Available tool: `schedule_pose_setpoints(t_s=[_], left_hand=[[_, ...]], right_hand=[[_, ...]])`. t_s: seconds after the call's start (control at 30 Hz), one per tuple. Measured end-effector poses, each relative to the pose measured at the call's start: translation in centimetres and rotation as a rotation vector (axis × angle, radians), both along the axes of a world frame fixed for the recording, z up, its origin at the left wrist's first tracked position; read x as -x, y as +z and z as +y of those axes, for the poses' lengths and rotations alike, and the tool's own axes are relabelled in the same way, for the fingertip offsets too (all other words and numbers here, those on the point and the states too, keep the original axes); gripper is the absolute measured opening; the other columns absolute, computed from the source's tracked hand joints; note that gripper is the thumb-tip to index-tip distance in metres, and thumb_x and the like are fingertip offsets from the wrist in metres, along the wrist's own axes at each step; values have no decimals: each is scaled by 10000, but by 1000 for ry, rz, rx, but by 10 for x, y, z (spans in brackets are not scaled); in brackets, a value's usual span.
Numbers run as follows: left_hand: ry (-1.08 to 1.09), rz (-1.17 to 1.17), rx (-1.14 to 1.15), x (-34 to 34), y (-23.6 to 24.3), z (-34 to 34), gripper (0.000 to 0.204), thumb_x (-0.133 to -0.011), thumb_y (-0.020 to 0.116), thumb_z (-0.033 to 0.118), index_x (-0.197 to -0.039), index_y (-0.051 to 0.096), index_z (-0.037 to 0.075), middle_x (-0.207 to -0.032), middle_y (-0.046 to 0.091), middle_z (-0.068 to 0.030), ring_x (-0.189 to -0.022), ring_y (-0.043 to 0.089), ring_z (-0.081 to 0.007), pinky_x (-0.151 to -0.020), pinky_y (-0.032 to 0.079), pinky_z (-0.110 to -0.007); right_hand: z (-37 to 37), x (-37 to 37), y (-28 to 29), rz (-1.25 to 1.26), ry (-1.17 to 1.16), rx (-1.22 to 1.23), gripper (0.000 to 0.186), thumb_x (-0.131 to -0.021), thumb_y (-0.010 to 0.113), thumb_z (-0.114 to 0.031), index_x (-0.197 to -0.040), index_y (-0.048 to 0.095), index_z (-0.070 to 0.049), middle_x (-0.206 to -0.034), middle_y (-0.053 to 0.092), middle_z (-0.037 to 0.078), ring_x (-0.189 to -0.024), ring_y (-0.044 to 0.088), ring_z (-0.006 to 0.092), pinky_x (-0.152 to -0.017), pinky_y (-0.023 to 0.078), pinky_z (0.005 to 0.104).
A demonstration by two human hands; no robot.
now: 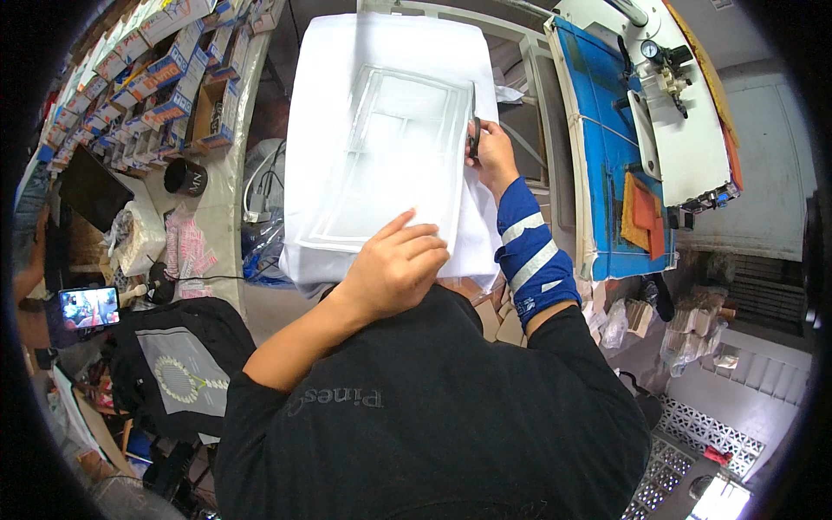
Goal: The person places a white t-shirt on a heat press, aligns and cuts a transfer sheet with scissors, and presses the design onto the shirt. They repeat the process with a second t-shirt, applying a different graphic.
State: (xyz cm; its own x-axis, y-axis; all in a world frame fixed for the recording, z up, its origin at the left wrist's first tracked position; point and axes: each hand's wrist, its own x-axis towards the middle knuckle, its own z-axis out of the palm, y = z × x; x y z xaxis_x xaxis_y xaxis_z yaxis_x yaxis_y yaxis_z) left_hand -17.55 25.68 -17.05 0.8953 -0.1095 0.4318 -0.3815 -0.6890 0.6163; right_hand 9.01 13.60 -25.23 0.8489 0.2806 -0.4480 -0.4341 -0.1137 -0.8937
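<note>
A clear plastic sheet with raised frame-like borders (390, 165) lies on a white cloth (325, 61) in front of me. My left hand (399, 263) rests at the sheet's near right corner, its fingers stretched forward and loosely spread. Along the sheet's right edge, my right hand (491, 156) is closed around a black-handled tool that looks like scissors (474, 137). The blades are too faint against the plastic to make out. A blue sleeve with pale stripes covers my right forearm.
At the right stands a white and blue machine (598, 147) with a pressure gauge (650, 49). On the left bench are open cardboard boxes (217, 113), a black mug (185, 178) and a lit phone (88, 308). A black backpack (178, 364) lies at the lower left.
</note>
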Motion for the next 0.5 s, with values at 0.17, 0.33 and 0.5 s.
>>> schedule_pose_setpoints(t_s=[0.17, 0.33, 0.5], left_hand=[[499, 553, -354, -22, -35, 16, 740, -926, 625, 575, -1414, 533, 27, -1472, 498, -200, -1421, 403, -359, -1195, 100, -690], [663, 528, -596, -58, -93, 101, 876, -927, 523, 683, -1482, 459, 8, -1576, 394, -188, -1489, 300, -373, -1196, -4, -686], [410, 442, -556, -77, -76, 187, 673, -929, 673, 430, -1462, 500, 56, -1625, 341, -147, -1523, 244, -371, -1228, 83, -630]], right_hand=[[-27, 28, 8, -121, -48, 119, 372, -989, 639, -175, -1320, 535, -41, -746, 600, 21, -591, 568, 110, -448, 409, 277], [-107, 102, 10, -20, 78, -13, 348, -1034, 559, -144, -1366, 511, -51, -824, 623, 33, -616, 592, 112, -482, 467, 247], [-146, 186, 17, 350, 372, -129, 386, -1048, 573, -203, -1402, 498, -67, -950, 632, 67, -754, 636, 141, -598, 524, 273]])
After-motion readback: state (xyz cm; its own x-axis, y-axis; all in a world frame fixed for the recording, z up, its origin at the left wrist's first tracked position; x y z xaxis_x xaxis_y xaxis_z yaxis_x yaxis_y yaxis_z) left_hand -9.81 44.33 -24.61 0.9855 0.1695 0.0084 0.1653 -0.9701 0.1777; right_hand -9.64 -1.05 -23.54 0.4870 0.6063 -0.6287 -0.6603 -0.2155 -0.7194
